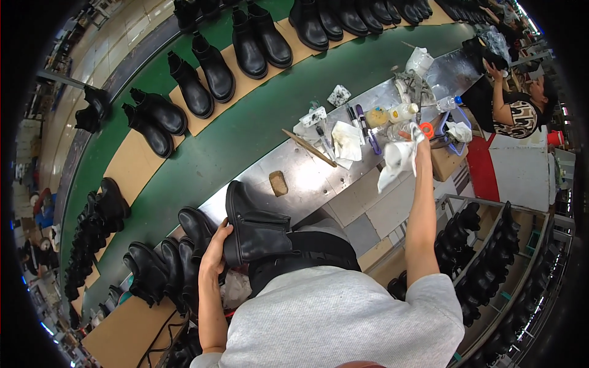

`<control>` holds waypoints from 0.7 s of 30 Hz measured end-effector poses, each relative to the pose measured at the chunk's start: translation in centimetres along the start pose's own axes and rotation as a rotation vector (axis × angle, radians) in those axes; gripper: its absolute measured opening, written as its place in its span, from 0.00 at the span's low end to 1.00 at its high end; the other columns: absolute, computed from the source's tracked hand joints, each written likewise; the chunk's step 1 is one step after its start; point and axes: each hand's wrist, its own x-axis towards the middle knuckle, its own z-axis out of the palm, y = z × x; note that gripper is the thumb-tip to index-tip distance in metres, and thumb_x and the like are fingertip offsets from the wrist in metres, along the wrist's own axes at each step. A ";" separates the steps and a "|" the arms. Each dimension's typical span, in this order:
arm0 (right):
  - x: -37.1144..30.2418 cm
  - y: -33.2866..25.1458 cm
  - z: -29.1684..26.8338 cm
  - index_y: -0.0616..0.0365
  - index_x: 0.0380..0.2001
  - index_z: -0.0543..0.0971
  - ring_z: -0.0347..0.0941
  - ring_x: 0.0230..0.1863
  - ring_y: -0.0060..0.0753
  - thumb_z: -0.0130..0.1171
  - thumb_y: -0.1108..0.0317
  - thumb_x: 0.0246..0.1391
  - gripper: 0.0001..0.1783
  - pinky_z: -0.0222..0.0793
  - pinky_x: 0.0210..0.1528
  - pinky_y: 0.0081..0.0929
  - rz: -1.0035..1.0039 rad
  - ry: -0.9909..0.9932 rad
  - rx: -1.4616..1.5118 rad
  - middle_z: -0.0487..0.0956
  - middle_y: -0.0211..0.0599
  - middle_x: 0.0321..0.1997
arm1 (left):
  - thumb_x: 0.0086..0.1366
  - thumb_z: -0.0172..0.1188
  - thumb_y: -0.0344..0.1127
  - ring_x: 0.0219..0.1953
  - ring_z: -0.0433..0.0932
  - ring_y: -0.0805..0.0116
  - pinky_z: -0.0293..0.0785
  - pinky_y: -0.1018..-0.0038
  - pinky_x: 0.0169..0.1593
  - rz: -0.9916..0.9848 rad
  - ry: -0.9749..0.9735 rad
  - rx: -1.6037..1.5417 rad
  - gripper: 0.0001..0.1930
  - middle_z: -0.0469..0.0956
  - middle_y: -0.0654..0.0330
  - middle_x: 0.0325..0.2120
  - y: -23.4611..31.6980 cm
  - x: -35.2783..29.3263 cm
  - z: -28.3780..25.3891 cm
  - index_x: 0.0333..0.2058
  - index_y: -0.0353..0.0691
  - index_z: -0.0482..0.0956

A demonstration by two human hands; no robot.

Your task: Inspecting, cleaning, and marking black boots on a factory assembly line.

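My left hand (pixel 215 250) grips a black ankle boot (pixel 261 236) by its sole edge. The boot lies tilted over my lap, its side zip showing. Out to the right, my right hand (pixel 421 142) is closed on a crumpled white cloth (pixel 397 163), which hangs down from the fingers. That hand is beside a transparent bottle (pixel 399 130) and an orange ring (pixel 427 129); whether the fingers touch the bottle is hidden. A white bottle with a yellow cap (pixel 403 112) and a jar of yellowish stuff (pixel 378 116) stand just beyond.
The metal bench (pixel 307 178) carries a brown block (pixel 278 183), a wooden stick (pixel 310 148), purple pens (pixel 372 140) and stained cloths (pixel 346 141). Behind it, boots (pixel 215 70) line a green conveyor (pixel 239 122). More boots (pixel 147 267) crowd my left; a boot rack (pixel 478 270) stands right. Another person (pixel 512 104) works far right.
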 end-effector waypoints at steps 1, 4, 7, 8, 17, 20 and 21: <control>0.5 0.0 0.1 0.54 0.45 0.70 0.71 0.20 0.29 0.52 0.55 0.56 0.19 0.70 0.21 0.27 0.048 0.014 -0.031 0.78 0.41 0.32 | 0.60 0.48 0.43 0.45 0.76 0.64 0.73 0.75 0.46 -0.005 0.004 0.005 0.34 0.69 0.49 0.51 -0.1 0.0 -0.1 0.63 0.35 0.51; -1.5 3.4 0.6 0.54 0.55 0.66 0.72 0.28 0.22 0.50 0.64 0.58 0.21 0.70 0.30 0.21 -0.258 0.007 -0.145 0.75 0.32 0.32 | 0.60 0.47 0.42 0.47 0.75 0.65 0.71 0.76 0.48 -0.008 -0.025 -0.011 0.32 0.69 0.50 0.51 -0.7 0.4 -0.5 0.61 0.35 0.54; -8.6 7.5 2.2 0.56 0.58 0.62 0.71 0.39 0.32 0.42 0.77 0.56 0.25 0.66 0.43 0.26 -0.622 0.090 -0.728 0.72 0.40 0.38 | 0.62 0.47 0.43 0.50 0.69 0.68 0.64 0.76 0.54 0.123 0.135 0.054 0.29 0.70 0.55 0.47 -1.6 0.1 -0.2 0.59 0.34 0.61; -10.1 8.1 2.1 0.56 0.58 0.62 0.71 0.39 0.32 0.42 0.77 0.56 0.25 0.66 0.43 0.26 -0.616 0.081 -0.727 0.72 0.40 0.38 | 0.62 0.47 0.43 0.50 0.69 0.68 0.64 0.76 0.54 0.119 0.144 0.051 0.29 0.70 0.55 0.47 -1.9 0.0 0.0 0.59 0.34 0.61; -2.9 4.9 -0.7 0.56 0.44 0.75 0.70 0.27 0.20 0.49 0.66 0.57 0.13 0.67 0.28 0.21 -0.331 -0.017 -0.325 0.77 0.30 0.32 | 0.60 0.53 0.42 0.28 0.64 0.78 0.60 0.80 0.34 0.356 0.325 -0.037 0.13 0.68 0.66 0.22 -3.2 1.0 0.4 0.27 0.36 0.72; 2.1 -0.1 -2.2 0.62 0.44 0.75 0.75 0.30 0.27 0.45 0.62 0.60 0.17 0.71 0.31 0.21 -0.026 0.040 -0.244 0.78 0.35 0.32 | 0.59 0.53 0.40 0.24 0.60 0.79 0.58 0.80 0.29 0.373 0.281 -0.020 0.14 0.64 0.68 0.18 -3.1 1.2 0.3 0.22 0.35 0.70; 0.8 -1.9 0.0 0.62 0.46 0.74 0.75 0.31 0.29 0.44 0.61 0.61 0.18 0.72 0.33 0.23 -0.006 -0.072 -0.368 0.78 0.36 0.33 | 0.58 0.53 0.40 0.22 0.60 0.80 0.57 0.80 0.27 0.372 0.366 -0.011 0.14 0.63 0.68 0.16 -3.1 0.9 0.5 0.21 0.35 0.69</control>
